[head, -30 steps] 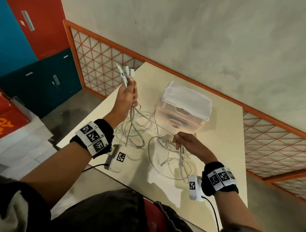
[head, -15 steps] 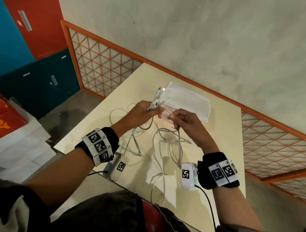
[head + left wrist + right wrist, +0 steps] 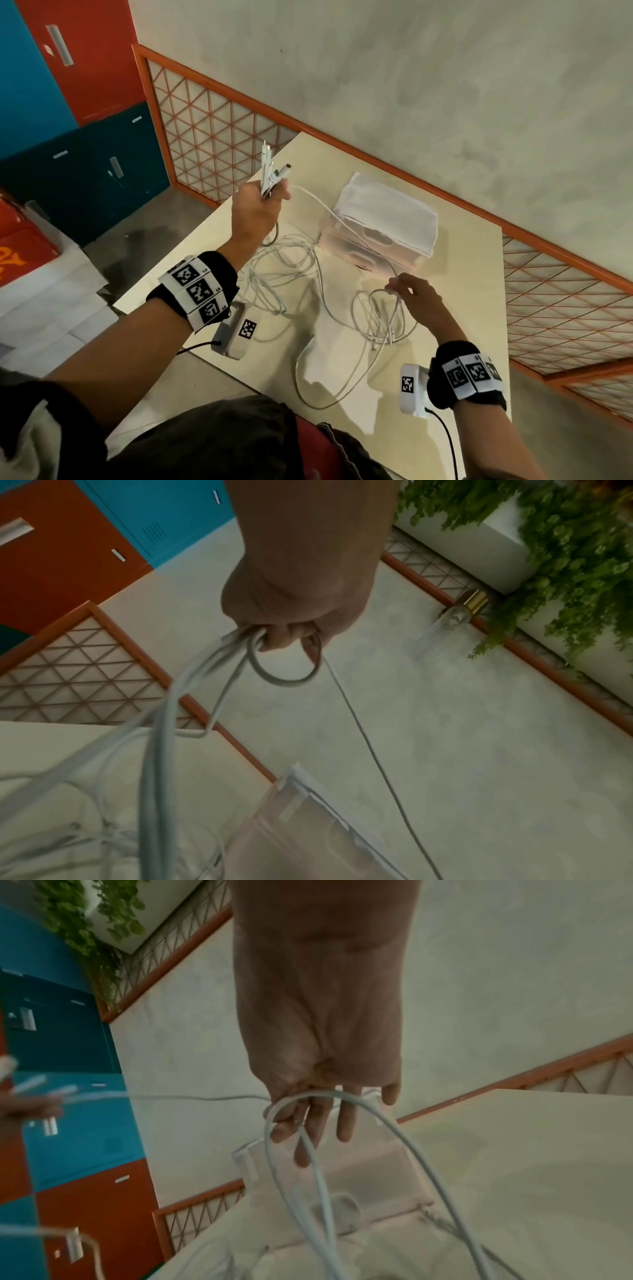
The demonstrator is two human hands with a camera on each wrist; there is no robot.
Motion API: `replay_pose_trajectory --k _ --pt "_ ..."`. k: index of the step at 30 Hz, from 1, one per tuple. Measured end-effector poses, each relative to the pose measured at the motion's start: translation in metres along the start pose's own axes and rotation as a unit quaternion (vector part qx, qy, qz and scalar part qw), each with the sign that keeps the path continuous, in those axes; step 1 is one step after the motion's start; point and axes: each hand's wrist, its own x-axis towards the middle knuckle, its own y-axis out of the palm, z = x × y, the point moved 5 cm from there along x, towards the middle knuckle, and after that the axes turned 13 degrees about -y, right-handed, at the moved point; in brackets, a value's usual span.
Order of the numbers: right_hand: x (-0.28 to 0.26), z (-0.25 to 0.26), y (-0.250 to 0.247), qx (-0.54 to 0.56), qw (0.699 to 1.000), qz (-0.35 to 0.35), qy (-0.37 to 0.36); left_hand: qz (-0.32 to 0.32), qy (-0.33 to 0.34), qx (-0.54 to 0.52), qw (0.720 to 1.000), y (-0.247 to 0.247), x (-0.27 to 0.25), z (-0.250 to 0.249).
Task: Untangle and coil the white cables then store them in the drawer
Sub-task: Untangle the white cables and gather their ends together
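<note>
Several white cables (image 3: 287, 260) lie tangled on the beige table (image 3: 462, 308). My left hand (image 3: 270, 197) is raised over the table's far left corner and grips a bundle of cable ends, with the plugs (image 3: 272, 168) sticking up out of the fist. In the left wrist view the fist (image 3: 274, 634) holds several strands and a small loop (image 3: 284, 672). One strand runs from it across the drawer unit (image 3: 383, 219) to my right hand (image 3: 394, 287), which pinches it low over the table. A cable arch (image 3: 342, 1096) hangs from those fingers (image 3: 308, 1123). Both drawers look closed.
The translucent drawer unit has a white top and stands at the table's far side near the wall. An orange lattice railing (image 3: 219, 144) borders the table. Red, blue and dark lockers (image 3: 85, 102) stand to the left. A loose cable loop (image 3: 329, 387) reaches the near table edge.
The hands were together over the drawer unit. The left hand has risen up and left with the plug ends; the right hand has slid down and right along a cable.
</note>
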Motion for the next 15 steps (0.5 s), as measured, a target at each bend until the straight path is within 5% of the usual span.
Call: replay_pose_trajectory --k 5,12,15 --pt "0.003 0.026 -0.028 0.037 0.993 -0.07 -0.092 -0.019 -0.067 0.108 0.992 0.001 -0.001 0.017" --pt "-0.008 0.07 -0.044 0.218 0.965 -0.075 -0.123 0.009 0.01 0.13 0.991 0.016 -0.021 -0.003" --pt "-0.007 0.069 -0.051 0.089 0.985 -0.077 -0.128 -0.006 0.028 0.156 0.987 0.018 -0.029 -0.008"
